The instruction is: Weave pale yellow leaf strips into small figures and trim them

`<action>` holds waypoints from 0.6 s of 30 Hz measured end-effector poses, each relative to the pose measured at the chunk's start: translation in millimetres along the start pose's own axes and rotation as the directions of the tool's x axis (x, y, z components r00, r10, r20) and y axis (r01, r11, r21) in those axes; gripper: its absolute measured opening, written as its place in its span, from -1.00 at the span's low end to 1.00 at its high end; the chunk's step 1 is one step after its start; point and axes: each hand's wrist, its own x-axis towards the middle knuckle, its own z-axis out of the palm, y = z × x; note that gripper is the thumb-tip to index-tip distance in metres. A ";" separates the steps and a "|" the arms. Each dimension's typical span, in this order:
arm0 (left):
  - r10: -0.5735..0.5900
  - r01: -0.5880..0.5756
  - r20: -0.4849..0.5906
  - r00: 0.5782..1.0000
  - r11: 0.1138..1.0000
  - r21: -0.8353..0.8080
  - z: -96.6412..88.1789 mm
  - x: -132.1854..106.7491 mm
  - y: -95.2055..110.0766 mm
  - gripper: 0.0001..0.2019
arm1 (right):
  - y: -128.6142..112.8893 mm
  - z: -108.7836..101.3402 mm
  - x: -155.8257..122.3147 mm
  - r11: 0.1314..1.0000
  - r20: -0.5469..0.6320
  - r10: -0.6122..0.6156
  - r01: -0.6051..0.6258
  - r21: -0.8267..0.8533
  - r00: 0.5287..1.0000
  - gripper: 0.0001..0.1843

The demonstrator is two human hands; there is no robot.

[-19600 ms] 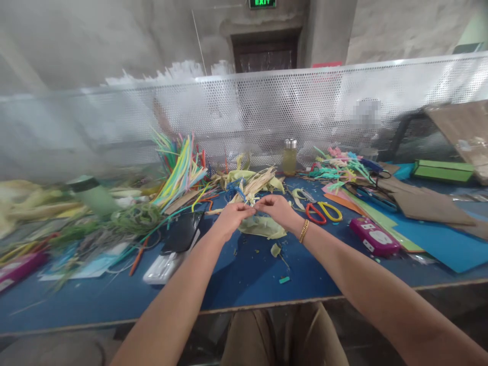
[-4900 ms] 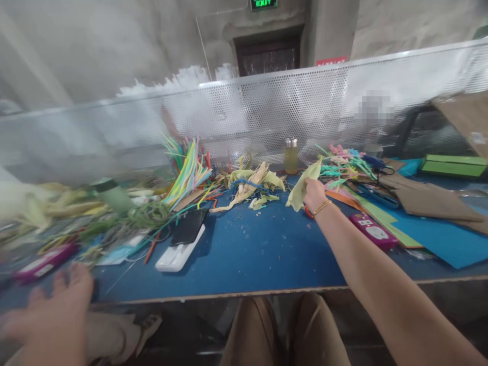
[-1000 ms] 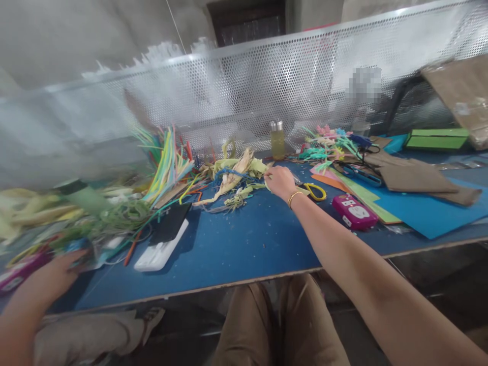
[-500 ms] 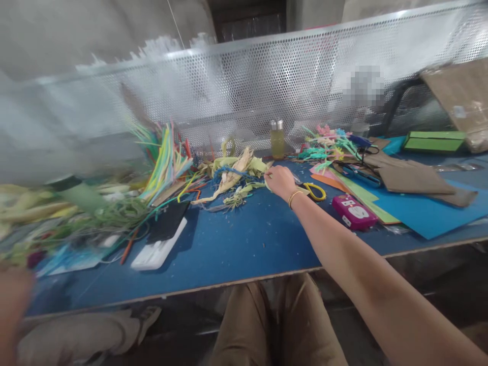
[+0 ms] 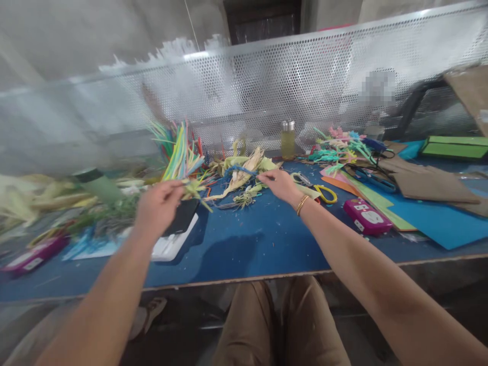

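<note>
My left hand (image 5: 159, 206) is raised over the blue table (image 5: 236, 244), fingers pinched on a small yellow-green husk bundle (image 5: 193, 189). Just under it lie a black phone (image 5: 183, 216) and a white case (image 5: 171, 244). My right hand (image 5: 279, 184), with a gold bracelet on the wrist, rests at the edge of a pile of corn husks (image 5: 244, 170) and pinches a husk strip there. Yellow-handled scissors (image 5: 324, 193) lie just right of that hand.
A perforated metal screen (image 5: 267, 91) closes the table's far side. Coloured strips (image 5: 179, 150) fan up at the left, a small yellow bottle (image 5: 287, 141) stands at the back, a pink box (image 5: 366, 216) and coloured paper sheets (image 5: 427, 223) lie right. My knees are below the near edge.
My left hand has come up from the low far left to the table's middle, now holding a small husk bundle. My right hand has stayed at the husk pile.
</note>
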 end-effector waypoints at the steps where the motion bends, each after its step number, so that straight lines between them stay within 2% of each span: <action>1: 0.069 -0.068 0.045 0.997 0.997 -0.024 17.9 4.7 12.3 -0.70 | -5.2 2.9 -2.5 0.992 0.051 0.012 -0.019 0.121 0.999 -0.67; 4: 0.215 -0.185 0.162 0.963 0.965 -0.185 56.0 7.2 44.2 -0.72 | -17.3 13.1 -9.8 0.904 0.212 0.008 -0.097 0.416 0.977 -0.65; 7: 0.233 -0.160 0.230 0.945 0.942 -0.294 75.4 5.1 64.1 -0.72 | -21.1 22.0 -13.4 0.815 0.294 -0.026 -0.150 0.559 0.955 -0.70; 10: 0.131 0.012 0.298 0.946 0.902 -0.432 88.2 6.4 74.0 -0.67 | -18.6 24.7 -11.7 0.748 0.311 0.024 -0.223 0.625 0.950 -0.77; 12: -0.001 0.183 0.322 0.947 0.824 -0.536 96.7 7.5 77.0 -0.63 | -16.0 23.0 -8.5 0.693 0.288 0.109 -0.280 0.665 0.951 -0.78; 14: -0.098 0.330 0.388 0.916 0.734 -0.593 105.0 7.1 78.6 -0.63 | -13.9 20.2 -5.1 0.635 0.246 0.186 -0.308 0.708 0.951 -0.75; 16: -0.093 0.411 0.492 0.866 0.693 -0.592 112.5 4.8 79.9 -0.65 | -12.4 18.3 -2.3 0.615 0.183 0.240 -0.296 0.731 0.953 -0.72; 18: -0.037 0.431 0.564 0.825 0.686 -0.586 118.8 1.4 81.5 -0.68 | -11.6 18.5 -0.6 0.626 0.122 0.266 -0.267 0.733 0.956 -0.70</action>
